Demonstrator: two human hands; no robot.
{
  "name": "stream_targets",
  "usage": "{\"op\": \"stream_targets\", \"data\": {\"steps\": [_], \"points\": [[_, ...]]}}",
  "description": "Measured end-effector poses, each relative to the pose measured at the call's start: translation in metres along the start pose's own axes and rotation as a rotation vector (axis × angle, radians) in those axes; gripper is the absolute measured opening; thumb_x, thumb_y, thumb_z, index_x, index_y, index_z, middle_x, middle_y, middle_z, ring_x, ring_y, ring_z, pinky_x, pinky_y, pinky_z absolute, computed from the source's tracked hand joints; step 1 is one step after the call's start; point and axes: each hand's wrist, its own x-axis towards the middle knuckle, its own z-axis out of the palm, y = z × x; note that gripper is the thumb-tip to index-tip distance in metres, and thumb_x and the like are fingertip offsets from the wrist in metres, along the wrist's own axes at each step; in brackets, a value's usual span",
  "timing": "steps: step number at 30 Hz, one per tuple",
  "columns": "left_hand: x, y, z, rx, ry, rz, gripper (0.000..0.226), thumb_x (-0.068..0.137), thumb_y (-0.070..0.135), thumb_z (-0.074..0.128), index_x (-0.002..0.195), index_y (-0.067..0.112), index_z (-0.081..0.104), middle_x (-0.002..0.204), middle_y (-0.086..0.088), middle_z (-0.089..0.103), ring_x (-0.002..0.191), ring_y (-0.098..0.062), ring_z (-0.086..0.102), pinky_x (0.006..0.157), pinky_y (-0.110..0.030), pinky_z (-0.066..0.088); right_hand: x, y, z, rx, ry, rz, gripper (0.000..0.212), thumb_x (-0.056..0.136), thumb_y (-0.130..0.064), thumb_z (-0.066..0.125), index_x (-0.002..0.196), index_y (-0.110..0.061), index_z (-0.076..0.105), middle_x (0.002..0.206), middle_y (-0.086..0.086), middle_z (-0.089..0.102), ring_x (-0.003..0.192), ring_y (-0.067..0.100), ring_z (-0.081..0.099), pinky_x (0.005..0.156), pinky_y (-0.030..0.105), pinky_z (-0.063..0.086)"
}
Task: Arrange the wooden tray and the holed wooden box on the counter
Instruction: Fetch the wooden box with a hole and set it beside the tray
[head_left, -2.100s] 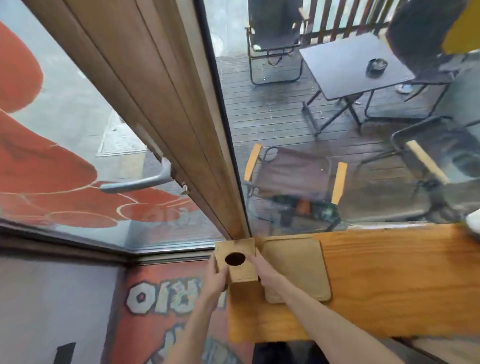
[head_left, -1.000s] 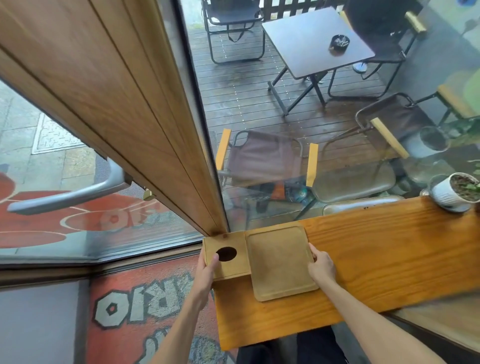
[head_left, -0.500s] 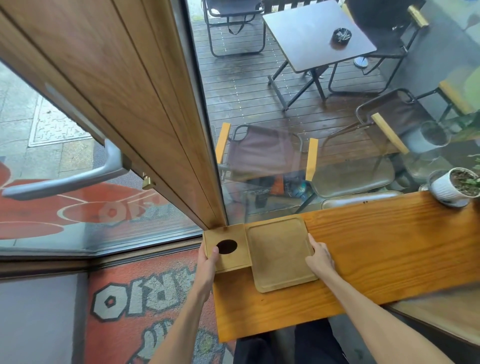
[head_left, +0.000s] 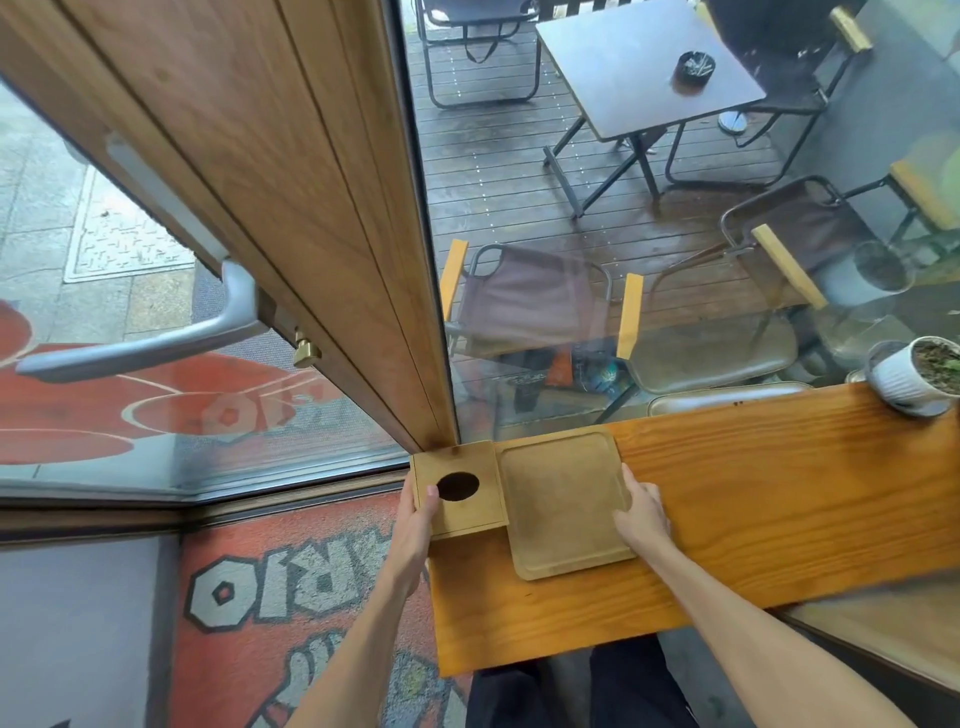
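A small wooden box (head_left: 480, 506) with a round hole in its top stands at the far left corner of the orange wooden counter (head_left: 753, 519), against the window. My left hand (head_left: 415, 525) grips its left side, thumb on top near the hole. Right beside it, touching, lies a flat square wooden tray (head_left: 558, 501) with a raised rim. My right hand (head_left: 641, 517) rests on the tray's right edge, fingers lying over the rim.
A white plant pot (head_left: 914, 376) stands at the counter's far right by the glass. A wooden door frame (head_left: 311, 218) with a metal handle (head_left: 140, 348) rises at the left. The counter's left end drops to a red printed floor mat (head_left: 291, 587).
Two seconds ago both hands held the box. Since then my right hand went to the tray's right edge. Box and tray sit tighter together against the window.
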Motion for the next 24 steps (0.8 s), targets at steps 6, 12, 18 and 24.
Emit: {"op": "stream_targets", "data": {"steps": [6, 12, 18, 24], "points": [[0.0016, -0.0001, -0.002, -0.005, 0.01, -0.007, 0.078, 0.095, 0.06, 0.046, 0.158, 0.033, 0.008, 0.167, 0.002, 0.013, 0.152, -0.027, 0.017, 0.119, -0.063, 0.021, -0.0027, 0.0009, 0.0073, -0.015, 0.085, 0.016, 0.084, 0.091, 0.013, 0.043, 0.155, -0.036, 0.018, 0.114, 0.0, 0.039, 0.085, 0.021, 0.048, 0.073, 0.033, 0.04], [0.007, 0.0009, -0.0055, -0.003, 0.01, -0.025, 0.077, 0.096, 0.057, 0.047, 0.157, 0.036, 0.006, 0.168, 0.001, 0.011, 0.151, -0.03, 0.019, 0.117, -0.064, 0.025, -0.0053, -0.0001, 0.0065, -0.029, 0.094, 0.004, 0.084, 0.091, 0.013, 0.043, 0.155, -0.036, 0.017, 0.112, 0.005, 0.041, 0.075, 0.018, 0.044, 0.072, 0.033, 0.041], [0.0021, 0.009, 0.0028, 0.081, 0.028, 0.02, 0.075, 0.098, 0.058, 0.039, 0.158, 0.033, 0.001, 0.168, 0.002, 0.006, 0.153, -0.029, 0.014, 0.121, -0.059, 0.016, -0.0065, -0.0022, 0.0068, -0.019, 0.101, 0.011, 0.082, 0.092, 0.011, 0.043, 0.155, -0.036, 0.018, 0.112, 0.005, 0.04, 0.074, 0.017, 0.042, 0.071, 0.033, 0.04], [0.0058, 0.0038, 0.0015, 0.079, 0.013, 0.0, 0.083, 0.09, 0.07, 0.044, 0.156, 0.042, 0.001, 0.168, 0.003, 0.008, 0.152, -0.032, 0.018, 0.116, -0.067, 0.021, -0.0049, 0.0015, 0.0056, -0.033, 0.097, -0.006, 0.083, 0.091, 0.01, 0.047, 0.154, -0.036, 0.02, 0.109, 0.006, 0.043, 0.072, 0.017, 0.047, 0.067, 0.032, 0.042]]}}
